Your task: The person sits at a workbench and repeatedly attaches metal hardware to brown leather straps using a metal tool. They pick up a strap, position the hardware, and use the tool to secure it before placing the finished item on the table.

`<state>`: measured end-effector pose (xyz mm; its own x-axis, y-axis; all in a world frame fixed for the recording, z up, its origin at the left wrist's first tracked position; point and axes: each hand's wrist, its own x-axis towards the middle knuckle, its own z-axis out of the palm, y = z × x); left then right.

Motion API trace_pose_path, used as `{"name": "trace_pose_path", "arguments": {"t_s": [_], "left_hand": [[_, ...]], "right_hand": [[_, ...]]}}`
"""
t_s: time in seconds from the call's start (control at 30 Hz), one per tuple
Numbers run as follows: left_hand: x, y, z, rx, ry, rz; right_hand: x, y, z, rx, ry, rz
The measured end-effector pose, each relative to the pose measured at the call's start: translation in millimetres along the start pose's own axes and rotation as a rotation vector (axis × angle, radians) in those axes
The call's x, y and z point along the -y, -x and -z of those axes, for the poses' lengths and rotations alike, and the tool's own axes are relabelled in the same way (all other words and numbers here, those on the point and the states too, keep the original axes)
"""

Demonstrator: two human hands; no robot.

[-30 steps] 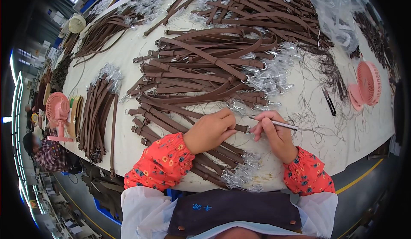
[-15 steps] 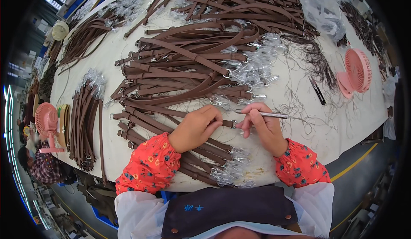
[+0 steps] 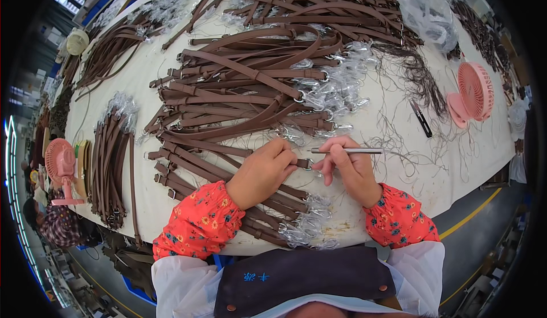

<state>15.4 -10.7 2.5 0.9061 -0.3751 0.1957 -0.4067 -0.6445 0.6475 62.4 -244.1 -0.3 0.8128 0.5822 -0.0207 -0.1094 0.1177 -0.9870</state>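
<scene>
Between the fingers of my left hand (image 3: 259, 172) is the end of a brown strap (image 3: 302, 163), with a small metal ring showing just past the fingertips. My right hand (image 3: 348, 167) grips a slim silver pen-like metal tool (image 3: 363, 151), held nearly level. Its thin tip points left, above the strap's end, and my right fingertips are close to the ring. More brown straps (image 3: 213, 106) lie in overlapping rows under and beyond my left hand. Metal clasps in clear plastic wrap (image 3: 342, 93) cover their right ends.
Dark loose threads (image 3: 419, 78) spread over the table's right side, near black-handled thread snips (image 3: 421, 119). Pink fans stand at right (image 3: 474, 93) and left (image 3: 60, 167). Another strap bundle (image 3: 109, 164) lies left; a larger pile (image 3: 336, 7) and clear plastic bag (image 3: 427, 10) sit at the back.
The silver tool has tilted slightly closer to level in my right hand. Both hands stay in nearly the same place, and the view has shifted a little.
</scene>
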Motion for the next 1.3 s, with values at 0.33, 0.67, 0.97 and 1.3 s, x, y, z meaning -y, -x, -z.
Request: {"name": "trace_pose_path", "arguments": {"t_s": [0.33,0.67,0.97,1.3], "left_hand": [[3.3,-4.6,0.1,0.006,-0.005,-0.006],[3.4,-4.8,-0.8,-0.018,-0.014,-0.018],[3.4,-4.3,0.0,-0.003,0.004,0.005],[5.4,-4.8,-1.0,-0.036,0.049,0.036]], "right_hand": [[5.4,0.5,-0.2,0.119,0.086,-0.131],[4.7,-0.2,-0.2,0.14,0.099,-0.123],[4.8,0.0,-0.3,0.131,0.088,-0.141],[3.4,-0.1,-0.6,0.117,0.083,-0.122]]}}
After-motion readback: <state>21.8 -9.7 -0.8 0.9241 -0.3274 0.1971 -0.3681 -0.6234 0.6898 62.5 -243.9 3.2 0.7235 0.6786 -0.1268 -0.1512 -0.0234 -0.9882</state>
